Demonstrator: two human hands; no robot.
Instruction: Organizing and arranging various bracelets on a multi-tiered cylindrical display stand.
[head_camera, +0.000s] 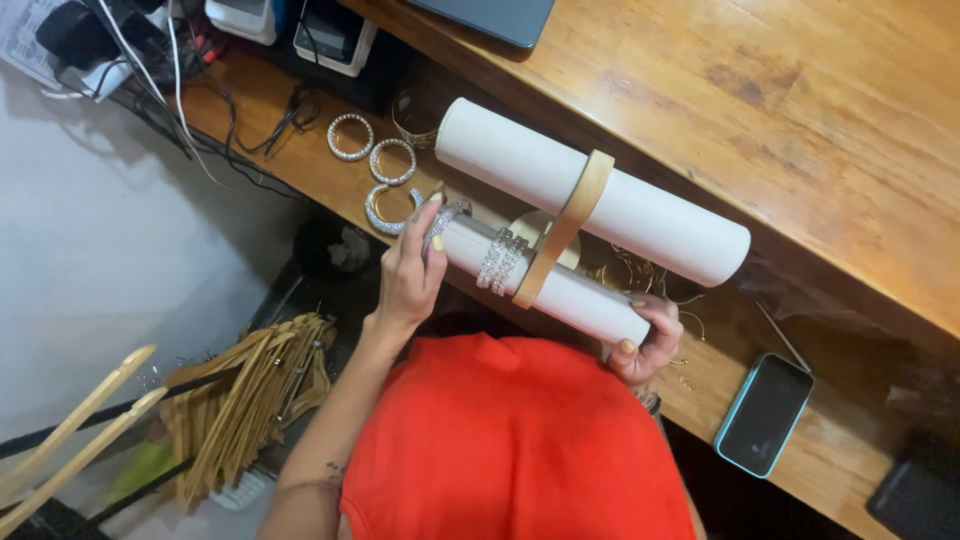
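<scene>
A white two-roll bangle stand (640, 215) with a tan wooden band (570, 225) lies on a wooden shelf. My right hand (655, 340) grips the near end of the lower roll (580, 298). My left hand (412, 270) pinches a sparkly silver bangle (447, 216) at the roll's other end, part way onto it. Two sparkly bangles (501, 261) sit on that roll beside the band. My orange shirt (510, 440) fills the bottom of the view.
Three loose sparkly bangles (350, 137) (393, 161) (383, 212) lie on the shelf by the left hand. Thin gold bangles (628, 272) lie behind the rolls. A phone in a teal case (765, 413), tangled cables (180, 90) and wooden hangers (250, 395) are around.
</scene>
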